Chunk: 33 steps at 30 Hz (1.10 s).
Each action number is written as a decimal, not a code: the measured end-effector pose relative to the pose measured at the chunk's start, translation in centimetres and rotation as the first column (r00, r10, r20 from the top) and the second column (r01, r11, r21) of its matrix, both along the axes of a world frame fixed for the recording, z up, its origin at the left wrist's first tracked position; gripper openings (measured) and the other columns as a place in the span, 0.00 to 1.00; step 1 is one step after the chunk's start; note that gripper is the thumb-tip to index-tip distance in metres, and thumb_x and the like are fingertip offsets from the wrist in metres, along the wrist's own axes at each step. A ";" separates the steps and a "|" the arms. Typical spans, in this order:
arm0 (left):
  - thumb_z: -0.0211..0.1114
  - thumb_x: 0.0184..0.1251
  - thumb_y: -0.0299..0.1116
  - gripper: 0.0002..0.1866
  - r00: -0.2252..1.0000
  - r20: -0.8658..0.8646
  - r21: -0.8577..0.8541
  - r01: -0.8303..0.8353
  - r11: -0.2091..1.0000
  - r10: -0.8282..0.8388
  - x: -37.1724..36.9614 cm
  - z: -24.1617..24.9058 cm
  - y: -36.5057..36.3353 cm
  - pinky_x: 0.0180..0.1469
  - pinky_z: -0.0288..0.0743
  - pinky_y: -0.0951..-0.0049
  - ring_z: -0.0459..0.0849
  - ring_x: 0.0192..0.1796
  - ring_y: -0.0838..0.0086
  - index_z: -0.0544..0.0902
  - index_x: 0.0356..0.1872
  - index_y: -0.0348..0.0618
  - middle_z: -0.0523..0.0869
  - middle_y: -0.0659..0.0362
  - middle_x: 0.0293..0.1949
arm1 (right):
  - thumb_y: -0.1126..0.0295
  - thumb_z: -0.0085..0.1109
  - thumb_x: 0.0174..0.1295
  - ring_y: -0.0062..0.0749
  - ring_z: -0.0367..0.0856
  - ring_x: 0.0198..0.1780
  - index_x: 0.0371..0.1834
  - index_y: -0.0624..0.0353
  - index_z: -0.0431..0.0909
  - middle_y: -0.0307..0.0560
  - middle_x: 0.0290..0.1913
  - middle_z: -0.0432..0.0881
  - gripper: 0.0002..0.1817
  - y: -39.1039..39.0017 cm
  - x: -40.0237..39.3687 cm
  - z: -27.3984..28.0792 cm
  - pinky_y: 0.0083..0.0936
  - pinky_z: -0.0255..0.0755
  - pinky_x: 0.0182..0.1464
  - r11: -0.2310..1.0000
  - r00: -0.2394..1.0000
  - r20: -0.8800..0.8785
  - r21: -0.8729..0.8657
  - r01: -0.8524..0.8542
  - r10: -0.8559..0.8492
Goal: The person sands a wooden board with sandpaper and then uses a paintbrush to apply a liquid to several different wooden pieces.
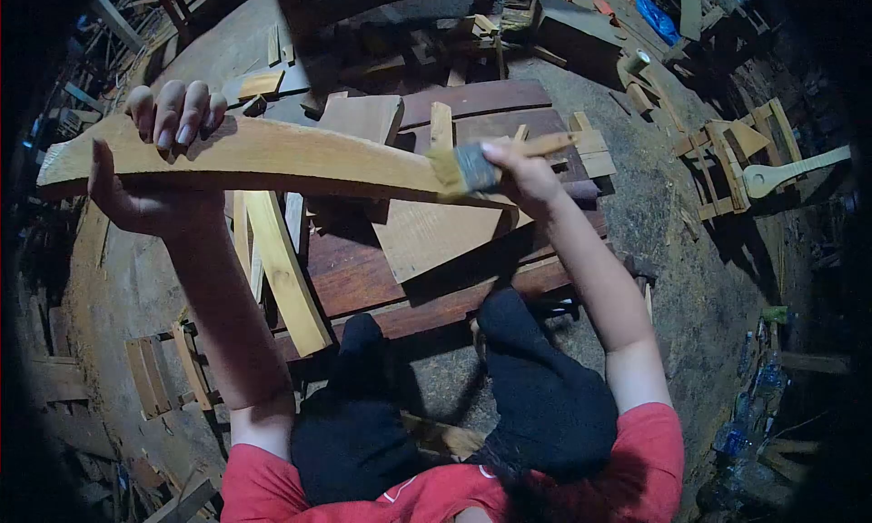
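A long curved wooden piece (300, 151) is held up across the view, above a low work table. Near its left end, my left hand (159, 173) grips it, with the fingers over the top edge and the thumb in front. My right hand (525, 176) is closed around a paintbrush (474, 166) with a wooden handle and a grey metal band. The pale bristles meet the right part of the curved piece and look slightly blurred. Beneath lies a flat wooden board (436, 237) on the dark reddish table (350, 273).
A pale plank (286, 278) leans at the table's left side. Small wooden frames (736, 164) and a guitar-shaped wooden piece (790, 173) stand at the right. Several plastic bottles (738, 432) lie lower right. Wood scraps (263, 84) litter the concrete floor, and a blue bag (656, 19) sits at the back.
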<state>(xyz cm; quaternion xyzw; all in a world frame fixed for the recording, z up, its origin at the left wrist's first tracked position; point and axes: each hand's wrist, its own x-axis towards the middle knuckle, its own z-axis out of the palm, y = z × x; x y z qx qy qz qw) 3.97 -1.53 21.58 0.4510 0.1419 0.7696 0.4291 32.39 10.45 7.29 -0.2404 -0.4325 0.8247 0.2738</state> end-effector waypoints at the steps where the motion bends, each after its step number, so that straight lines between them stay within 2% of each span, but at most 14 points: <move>1: 0.51 0.46 0.50 0.18 1.000 0.001 0.004 -0.002 1.000 0.002 0.0 -0.1 0.0 0.33 0.55 0.77 0.61 0.25 0.78 0.59 0.21 0.47 0.62 0.64 0.17 | 0.66 0.51 0.53 0.26 0.73 0.38 0.42 0.67 0.70 0.44 0.38 0.74 0.17 0.3 1.3 -2.4 0.19 0.67 0.43 0.991 0.976 0.195 0.117 0.071 -0.093; 5: 0.50 0.46 0.50 0.18 0.999 0.034 -0.002 0.009 1.000 -0.009 -0.1 -0.3 -0.1 0.33 0.54 0.76 0.61 0.25 0.78 0.59 0.21 0.47 0.62 0.64 0.17 | 0.63 0.50 0.52 0.28 0.75 0.36 0.37 0.64 0.73 0.45 0.35 0.76 0.15 1.9 7.3 -7.4 0.20 0.68 0.38 0.925 0.739 0.567 0.313 0.215 -0.364; 7: 0.50 0.46 0.49 0.17 0.999 0.041 -0.001 0.022 1.000 -0.021 0.0 -0.2 0.0 0.33 0.54 0.77 0.61 0.25 0.78 0.59 0.21 0.47 0.62 0.64 0.17 | 0.65 0.54 0.43 0.30 0.76 0.34 0.33 0.61 0.74 0.47 0.31 0.77 0.15 2.3 8.4 -7.1 0.25 0.68 0.38 0.840 0.187 0.876 0.479 -0.254 -0.444; 9: 0.51 0.46 0.49 0.17 0.998 -0.002 0.057 0.063 0.996 -0.063 0.4 0.2 0.1 0.33 0.55 0.76 0.61 0.25 0.78 0.60 0.21 0.47 0.62 0.64 0.17 | 0.63 0.54 0.38 0.35 0.76 0.33 0.31 0.59 0.74 0.50 0.29 0.77 0.16 2.3 7.5 -7.1 0.26 0.68 0.36 0.782 0.231 0.818 0.573 -0.246 -0.527; 11: 0.51 0.46 0.48 0.17 0.998 -0.003 0.065 0.062 0.996 -0.062 0.6 0.4 0.1 0.33 0.54 0.76 0.61 0.25 0.78 0.60 0.21 0.47 0.62 0.64 0.17 | 0.61 0.53 0.40 0.33 0.76 0.31 0.29 0.62 0.73 0.48 0.28 0.77 0.16 1.3 4.7 -5.6 0.26 0.67 0.35 0.745 0.610 0.613 0.664 -0.055 -0.502; 13: 0.51 0.46 0.48 0.17 0.997 -0.019 0.066 0.072 0.995 -0.071 0.6 0.4 0.2 0.33 0.54 0.76 0.61 0.25 0.78 0.60 0.21 0.47 0.62 0.64 0.17 | 0.64 0.54 0.41 0.27 0.73 0.29 0.32 0.63 0.73 0.43 0.26 0.76 0.16 0.2 0.8 -0.4 0.23 0.66 0.33 0.639 0.466 0.694 0.708 -0.301 -0.549; 15: 0.51 0.46 0.48 0.17 0.999 0.024 0.021 0.022 1.000 -0.023 0.3 0.3 0.2 0.32 0.54 0.76 0.61 0.25 0.77 0.60 0.21 0.47 0.62 0.64 0.17 | 0.63 0.54 0.45 0.24 0.71 0.28 0.34 0.64 0.73 0.41 0.26 0.75 0.16 -0.9 -1.6 3.5 0.21 0.66 0.33 0.793 0.809 0.479 0.609 -0.027 -0.340; 18: 0.52 0.45 0.48 0.17 0.998 0.035 0.026 0.054 0.998 -0.055 0.5 0.4 0.2 0.32 0.53 0.77 0.60 0.24 0.78 0.61 0.21 0.45 0.61 0.64 0.17 | 0.63 0.52 0.51 0.23 0.72 0.32 0.37 0.63 0.73 0.40 0.32 0.74 0.15 -1.9 -2.8 6.9 0.18 0.66 0.36 0.914 0.986 0.146 0.406 0.015 -0.081; 21: 0.51 0.46 0.48 0.17 0.998 -0.010 0.043 0.058 0.997 -0.058 0.7 0.5 0.1 0.33 0.54 0.77 0.61 0.24 0.77 0.60 0.21 0.46 0.62 0.64 0.17 | 0.65 0.52 0.51 0.22 0.71 0.32 0.38 0.63 0.72 0.39 0.32 0.74 0.15 -0.8 -1.7 3.6 0.17 0.65 0.36 0.989 0.995 0.065 0.130 0.063 -0.072; 22: 0.52 0.46 0.48 0.17 1.000 0.011 0.025 0.018 1.000 -0.018 0.6 0.3 0.0 0.32 0.54 0.77 0.61 0.24 0.78 0.60 0.21 0.46 0.62 0.64 0.17 | 0.64 0.52 0.51 0.21 0.71 0.32 0.35 0.63 0.73 0.39 0.30 0.75 0.13 -0.7 -0.6 1.4 0.16 0.65 0.37 0.903 0.903 0.344 0.419 0.099 -0.259; 24: 0.52 0.45 0.48 0.17 0.999 0.045 0.006 -0.014 1.000 0.013 0.3 -0.1 0.0 0.32 0.54 0.77 0.61 0.24 0.78 0.60 0.21 0.46 0.61 0.64 0.17 | 0.62 0.51 0.51 0.23 0.72 0.35 0.32 0.62 0.75 0.40 0.31 0.76 0.14 1.1 2.9 -5.4 0.17 0.64 0.40 0.929 0.856 0.394 0.291 0.230 -0.335; 26: 0.52 0.45 0.48 0.17 0.999 0.047 -0.002 -0.018 1.000 0.018 -0.2 -0.2 0.3 0.32 0.54 0.77 0.61 0.24 0.78 0.60 0.21 0.46 0.61 0.64 0.17 | 0.57 0.53 0.46 0.31 0.75 0.36 0.31 0.62 0.75 0.45 0.32 0.78 0.18 -0.1 4.6 -2.3 0.25 0.66 0.41 0.881 0.396 0.795 0.464 0.092 -0.460; 29: 0.52 0.46 0.48 0.17 0.999 0.042 0.002 0.024 1.000 -0.024 0.1 0.0 0.5 0.32 0.54 0.77 0.61 0.24 0.78 0.60 0.21 0.46 0.61 0.64 0.17 | 0.64 0.52 0.45 0.34 0.75 0.37 0.32 0.63 0.74 0.52 0.31 0.77 0.15 2.6 7.0 -7.2 0.24 0.67 0.40 0.847 0.084 0.877 0.480 -0.230 -0.473; 33: 0.51 0.46 0.49 0.18 0.999 0.030 0.033 0.016 0.999 -0.017 0.4 0.1 0.6 0.32 0.54 0.77 0.61 0.24 0.78 0.60 0.21 0.46 0.61 0.64 0.17 | 0.64 0.53 0.41 0.32 0.76 0.34 0.32 0.62 0.73 0.51 0.30 0.77 0.15 1.8 2.0 -3.8 0.23 0.67 0.39 0.738 0.501 0.695 0.657 -0.151 -0.516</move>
